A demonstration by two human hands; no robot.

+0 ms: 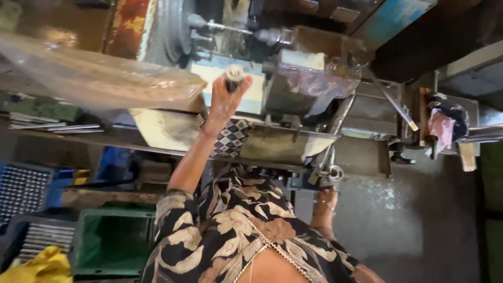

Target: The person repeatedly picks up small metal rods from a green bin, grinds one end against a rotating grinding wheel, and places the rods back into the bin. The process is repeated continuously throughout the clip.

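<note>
My left hand (224,100) is raised in front of a lathe-like machine (293,57) and grips a short dark metal cylinder (234,75) with a pale end, held upright near the machine's bed. My right hand (326,202) is lower down at the machine's front, with its fingers curled at a small round handwheel (335,173). A large grey chuck (170,31) with a thin spindle (230,26) sits above the left hand. My patterned floral sleeve and garment (236,230) fill the bottom middle of the view.
A crumpled clear plastic sheet (94,73) hangs at the upper left. Blue crates of metal rods (23,191), a green crate (112,241) and a yellow cloth (42,267) stand at the lower left. A long lever (393,102) and a pink rag (443,128) are on the right.
</note>
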